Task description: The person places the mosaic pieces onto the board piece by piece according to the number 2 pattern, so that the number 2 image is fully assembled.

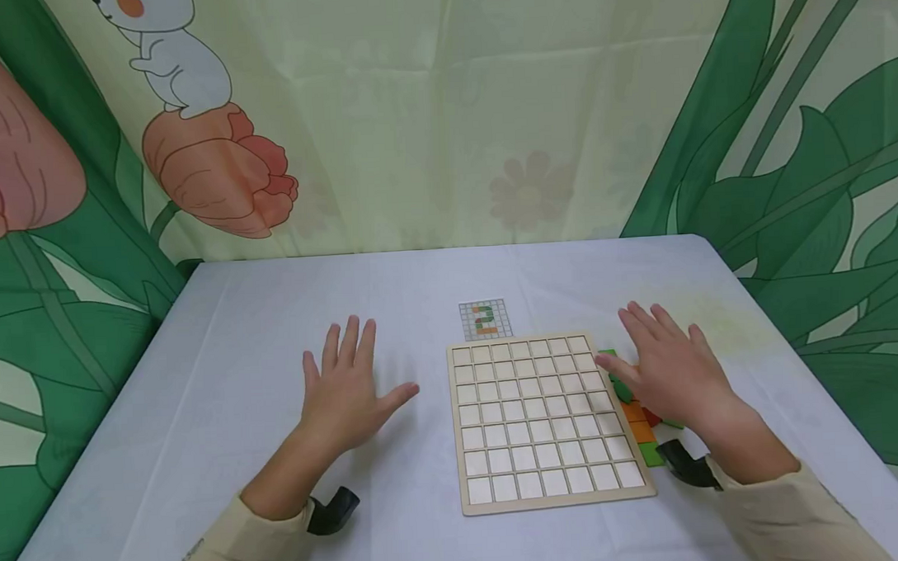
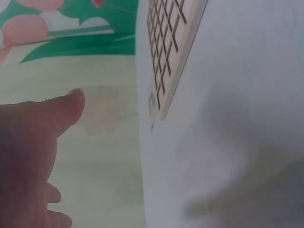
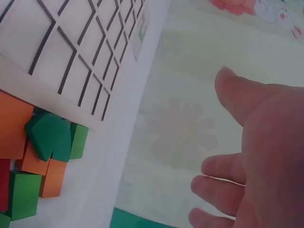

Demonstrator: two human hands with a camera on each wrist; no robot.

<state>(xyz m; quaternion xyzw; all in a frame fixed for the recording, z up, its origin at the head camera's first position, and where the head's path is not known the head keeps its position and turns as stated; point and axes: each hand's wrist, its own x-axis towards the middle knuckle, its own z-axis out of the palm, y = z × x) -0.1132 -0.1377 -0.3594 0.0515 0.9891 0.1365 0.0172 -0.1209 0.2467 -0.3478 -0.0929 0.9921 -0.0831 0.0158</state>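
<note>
A wooden grid board (image 1: pixel 543 420) with white square cells lies on the table, between the two hands. Left of it, my left hand (image 1: pixel 342 400) hovers with fingers spread, holding nothing; its shadow falls on the cloth. My right hand (image 1: pixel 678 371) is held over the board's right side, fingers straight and without any object. Under and beside that hand are several coloured blocks, among them orange blocks (image 3: pixel 14 124), a dark green block (image 3: pixel 49 135) and a green block (image 3: pixel 24 194); the head view shows them partly hidden. Behind the board lies a small pattern card (image 1: pixel 485 319) with a coloured figure on a grid.
A white cloth covers the table (image 1: pixel 224 420). Behind it hangs a printed curtain (image 1: pixel 414 117) with flowers, leaves and a white animal. Black bands (image 1: pixel 334 511) stick out near both wrists.
</note>
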